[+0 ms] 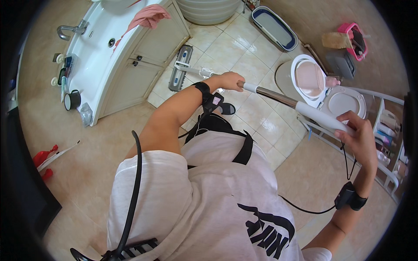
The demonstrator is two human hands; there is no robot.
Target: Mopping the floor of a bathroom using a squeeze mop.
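A long-handled floor mop slants across the view, its grey flat head (pixel 181 68) lying on the tiles beside the vanity cabinet. My left hand (pixel 230 81) wraps around the middle of the pole (pixel 276 96), which is metal with white sections. Farther up, my right hand (pixel 357 137) grips the end of the white handle (pixel 316 114) between thumb and fingers. A black cord loop (pixel 348 163) dangles under that hand. Both wrists wear black strapped devices with cables. One dark slipper (pixel 227 108) shows on the floor below my left hand.
On the left is a white sink (pixel 98 55) over a cabinet (pixel 143 65), with a pink cloth (pixel 150 16) on its edge. A toilet (pixel 302 81) and a white rack (pixel 380 111) of bottles stand right. A folding basin (pixel 276 28) leans near the back wall.
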